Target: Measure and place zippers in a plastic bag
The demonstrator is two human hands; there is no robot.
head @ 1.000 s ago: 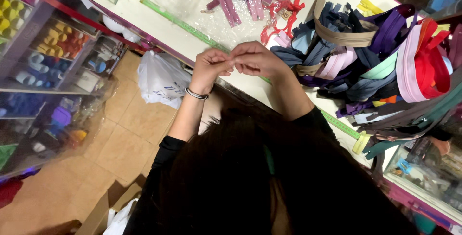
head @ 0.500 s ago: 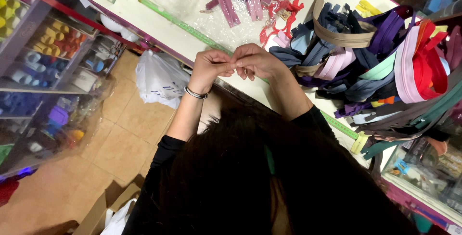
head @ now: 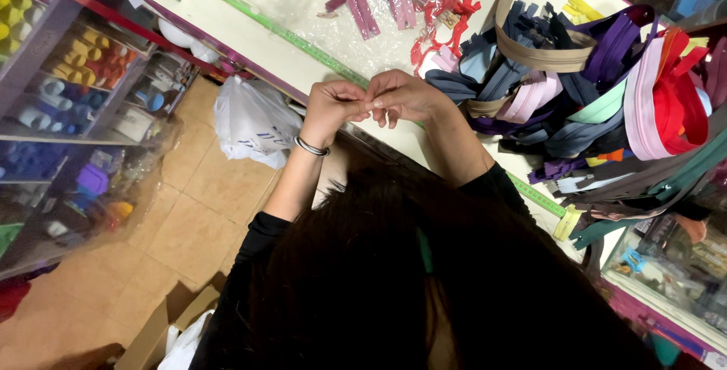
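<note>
Going left to right, using the green measuring tape (head: 303, 40) glued along the surface (head: 227, 25) edge as my landmark: way off to the left of it are shelves of thread spools (head: 72, 74), sorted by colour so they're easy to pick. Just below the tape, on the floor side, a white plastic bag (head: 254, 124) slumps against the surface front, probably parked there to keep the top free. Right over the tape sit both hands. The left hand (head: 331, 109), with a metal bangle (head: 311, 146) on the wrist, has its grip pinched narrow, and the right hand (head: 401, 96) meets it fingertip to fingertip, also pinched tight. Whatever they're holding between them is too tiny for me to make out, but it's right there above the tape, held close for fine work I'd guess. To the right of the tape, a big heap of zippers (head: 606, 97) in all colours is piled within easy reach.
</note>
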